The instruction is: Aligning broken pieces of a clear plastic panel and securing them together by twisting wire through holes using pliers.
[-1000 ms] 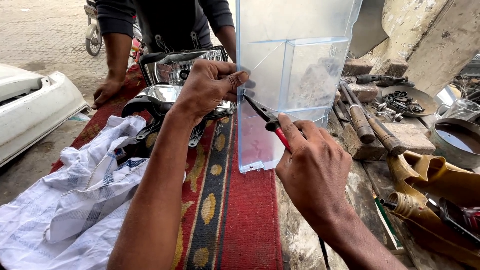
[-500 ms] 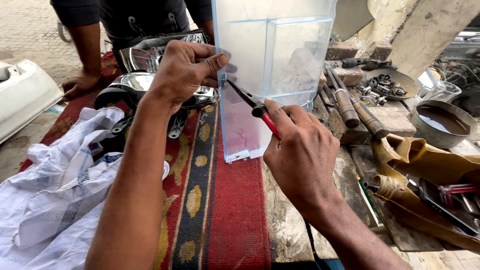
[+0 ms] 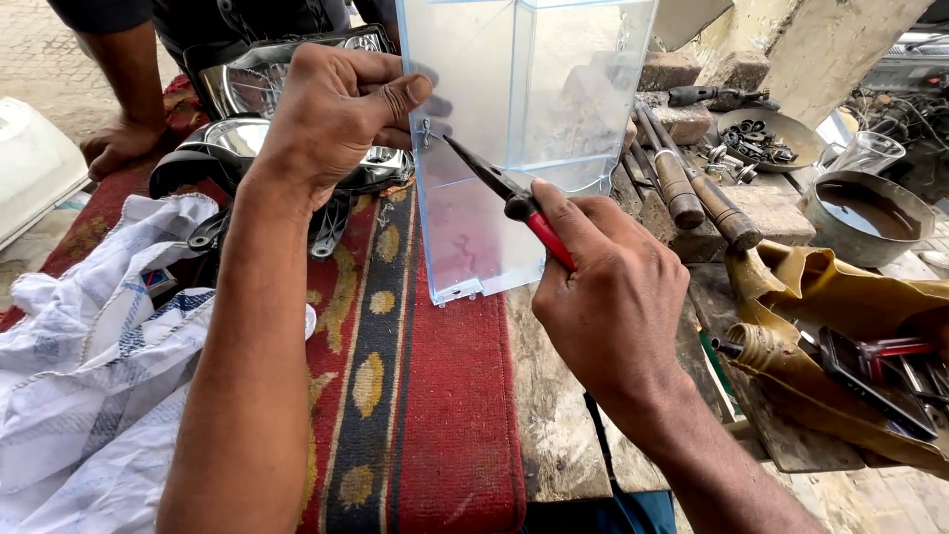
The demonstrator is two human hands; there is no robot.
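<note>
My left hand (image 3: 331, 119) steadies the clear plastic box (image 3: 524, 129), its grip pressed on the box's near corner edge, thumb on the outer face beside a small metal clip (image 3: 426, 133). My right hand (image 3: 608, 297) holds red-handled needle-nose pliers (image 3: 504, 193), its grip closed around the handles; the plier tips reach up and left of that grip to the clip. The box stands upright, its lower end resting where a red patterned cloth (image 3: 435, 415) meets the bare wooden tabletop (image 3: 549, 405), directly between the two grips. Left of the left grip, on the cloth, lie chrome headlamp housings (image 3: 237, 148) and a crumpled white woven sack (image 3: 89, 386). Right of the right grip, I see two wooden-handled tools (image 3: 692, 193), a metal dish of small parts (image 3: 761, 138), a round tin of dark liquid (image 3: 870, 213), a clear glass jug (image 3: 870, 153) and yellow-brown sheet material (image 3: 830, 287) under more tools. Beyond the left grip, another person's hand (image 3: 119, 143) rests on the cloth. The setting is outdoors: paved ground (image 3: 40, 49) lies far left, a rough wall (image 3: 820, 49) far right.
</note>
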